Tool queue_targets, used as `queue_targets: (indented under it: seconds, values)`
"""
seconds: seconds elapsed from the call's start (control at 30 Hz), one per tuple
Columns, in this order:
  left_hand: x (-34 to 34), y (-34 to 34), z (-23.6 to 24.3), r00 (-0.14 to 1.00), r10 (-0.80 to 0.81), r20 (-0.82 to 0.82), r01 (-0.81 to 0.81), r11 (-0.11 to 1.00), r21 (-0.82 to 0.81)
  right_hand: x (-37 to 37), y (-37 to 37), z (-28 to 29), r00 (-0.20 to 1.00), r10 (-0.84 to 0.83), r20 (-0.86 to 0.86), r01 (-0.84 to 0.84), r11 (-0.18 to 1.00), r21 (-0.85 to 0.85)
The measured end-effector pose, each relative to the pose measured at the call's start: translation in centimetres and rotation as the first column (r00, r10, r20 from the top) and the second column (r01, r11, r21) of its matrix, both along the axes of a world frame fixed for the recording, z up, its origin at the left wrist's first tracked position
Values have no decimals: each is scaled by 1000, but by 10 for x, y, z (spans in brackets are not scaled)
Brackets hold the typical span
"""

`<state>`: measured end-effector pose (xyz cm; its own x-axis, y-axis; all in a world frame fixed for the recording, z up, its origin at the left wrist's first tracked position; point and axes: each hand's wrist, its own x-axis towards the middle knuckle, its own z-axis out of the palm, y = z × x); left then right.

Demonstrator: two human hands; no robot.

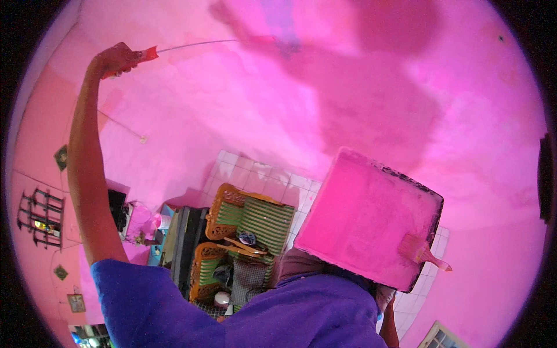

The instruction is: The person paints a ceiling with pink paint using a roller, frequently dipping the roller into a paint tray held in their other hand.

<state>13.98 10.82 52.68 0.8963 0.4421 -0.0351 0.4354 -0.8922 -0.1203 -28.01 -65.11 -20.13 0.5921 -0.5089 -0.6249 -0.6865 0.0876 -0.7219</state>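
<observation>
My left arm reaches up at the left, and my left hand [120,60] is closed around the red-orange handle of a paint roller [149,54]. Its thin metal rod runs right, toward the pink wall; the roller's head is hard to make out there. Before my body, a square paint tray [357,209], coated in pink paint with dark edges, is held up tilted. A paintbrush [416,249], its bristles covered in pink, lies across the tray's right rim. My right hand [384,297] is at the tray's lower edge, holding it from below; its fingers are mostly hidden.
Pink wall [232,110] fills the upper view, with my shadow on it. Below are white floor tiles [249,168] and carved wooden chairs [223,211] with green striped cushions, bearing assorted things. A dark wall rack [40,217] hangs at far left; a window frame [444,336] shows lower right.
</observation>
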Motion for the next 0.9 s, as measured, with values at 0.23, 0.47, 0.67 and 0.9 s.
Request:
queue_targets:
  seconds: [0.23,0.47,0.67,0.9]
  values:
    - [-6,-13,15,996,57,-70,-58,998,-16,0,-1,2,999,32,-27,-33,999,-20]
    - [5,-6,10,998,70,-3,-69,997,39,3,1,-1,997,60,-53,-61,998,-30]
    - [24,23,-59,999,20,39,-22,999,35,9,4,-3,995,74,-70,-77,996,-45]
    - [29,33,-30,1000,-11,-25,12,999,41,12,7,-10,991,104,-84,-109,993,-51]
